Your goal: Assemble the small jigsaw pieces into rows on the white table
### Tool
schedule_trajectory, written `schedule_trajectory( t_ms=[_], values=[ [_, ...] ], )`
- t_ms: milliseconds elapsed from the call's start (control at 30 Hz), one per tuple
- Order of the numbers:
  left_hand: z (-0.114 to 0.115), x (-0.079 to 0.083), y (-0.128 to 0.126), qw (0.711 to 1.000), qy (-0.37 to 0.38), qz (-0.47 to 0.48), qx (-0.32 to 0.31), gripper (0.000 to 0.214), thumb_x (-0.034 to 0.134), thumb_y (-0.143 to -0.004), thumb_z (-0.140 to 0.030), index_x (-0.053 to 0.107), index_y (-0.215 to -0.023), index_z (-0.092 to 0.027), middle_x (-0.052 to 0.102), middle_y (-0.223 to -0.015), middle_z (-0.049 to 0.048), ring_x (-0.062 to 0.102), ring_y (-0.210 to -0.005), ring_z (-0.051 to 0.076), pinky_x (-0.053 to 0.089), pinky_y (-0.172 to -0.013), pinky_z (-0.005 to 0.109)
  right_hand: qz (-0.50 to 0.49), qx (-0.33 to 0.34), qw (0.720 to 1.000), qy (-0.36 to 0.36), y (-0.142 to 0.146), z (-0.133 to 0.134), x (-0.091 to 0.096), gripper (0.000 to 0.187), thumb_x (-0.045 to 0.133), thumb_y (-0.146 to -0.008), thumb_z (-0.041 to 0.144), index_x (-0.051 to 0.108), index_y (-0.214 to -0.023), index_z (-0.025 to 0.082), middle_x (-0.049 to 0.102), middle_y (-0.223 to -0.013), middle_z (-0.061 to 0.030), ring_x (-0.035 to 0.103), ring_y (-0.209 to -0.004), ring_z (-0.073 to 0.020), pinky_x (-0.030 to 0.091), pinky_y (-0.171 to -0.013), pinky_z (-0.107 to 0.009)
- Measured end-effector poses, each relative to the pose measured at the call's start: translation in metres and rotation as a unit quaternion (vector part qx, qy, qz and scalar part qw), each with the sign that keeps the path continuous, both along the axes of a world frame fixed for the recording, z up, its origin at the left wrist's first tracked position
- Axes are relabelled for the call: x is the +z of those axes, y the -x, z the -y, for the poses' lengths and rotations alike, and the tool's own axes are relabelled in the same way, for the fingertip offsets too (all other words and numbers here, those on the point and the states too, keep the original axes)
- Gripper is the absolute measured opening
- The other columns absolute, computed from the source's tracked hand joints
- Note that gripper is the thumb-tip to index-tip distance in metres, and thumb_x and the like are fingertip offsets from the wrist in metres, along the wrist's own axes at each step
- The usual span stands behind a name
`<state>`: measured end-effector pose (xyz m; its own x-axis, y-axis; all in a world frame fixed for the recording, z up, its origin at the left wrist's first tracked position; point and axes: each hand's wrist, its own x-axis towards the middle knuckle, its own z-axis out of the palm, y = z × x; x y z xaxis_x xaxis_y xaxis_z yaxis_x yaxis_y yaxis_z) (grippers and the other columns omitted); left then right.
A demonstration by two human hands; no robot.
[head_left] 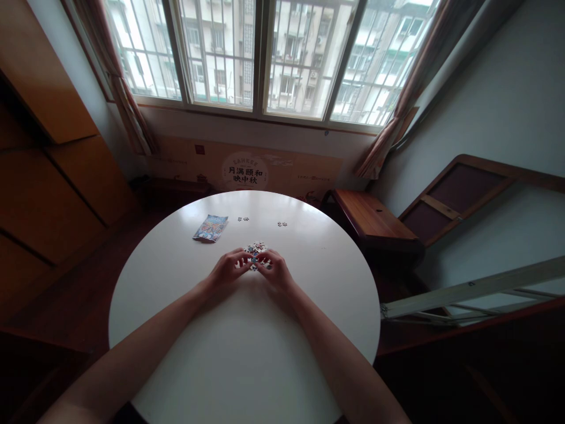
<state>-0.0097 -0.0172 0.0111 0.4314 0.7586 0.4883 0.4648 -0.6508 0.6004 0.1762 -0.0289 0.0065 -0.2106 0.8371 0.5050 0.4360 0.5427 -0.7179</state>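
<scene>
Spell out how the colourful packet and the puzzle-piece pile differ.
Make-up: the colourful packet is one single item, while the puzzle-piece pile is many small loose bits.
Colour: the packet's face is mostly coloured print; the pile is a mix of pale and coloured bits.
Place: the packet lies apart from both hands, beyond the left hand; the pile is at the fingertips.
Shared: both rest on the white table.

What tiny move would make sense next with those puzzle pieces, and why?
Perhaps turn the bluish bit slightly to check its edges: the left hand and right hand meet at it, by the loose pile; any join is too small to see.
</scene>
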Motion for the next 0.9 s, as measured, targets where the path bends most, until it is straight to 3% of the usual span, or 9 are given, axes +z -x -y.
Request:
schedule_trajectory(
  t_ms=[433,900],
  values=[
    [-0.0007,-0.0032,-0.0008,1.0,0.002,0.015,0.009,0.019,0.056,-0.084,-0.028,0.063,-0.099,-0.018,0.062,-0.08,0.0018,0.056,-0.064,0.01,0.048,-0.063,0.023,0.001,-0.007,1.0,-0.007,0.0004,-0.001,-0.0017,0.008,0.062,-0.078,0.023,0.064,-0.085,0.02,0.062,-0.077,-0.002,0.056,-0.073,-0.0152,0.046,-0.071,-0.029],
    [0.0014,0.0001,-0.0008,1.0,0.004,0.007,0.003,0.013,0.056,-0.084,-0.026,0.062,-0.092,-0.018,0.06,-0.078,0.0012,0.056,-0.065,0.01,0.048,-0.063,0.022,0.001,0.006,1.0,-0.003,-0.0002,-0.0023,-0.0034,0.009,0.063,-0.078,0.022,0.064,-0.087,0.02,0.063,-0.08,-0.0018,0.057,-0.074,-0.0149,0.046,-0.072,-0.029]
  ],
)
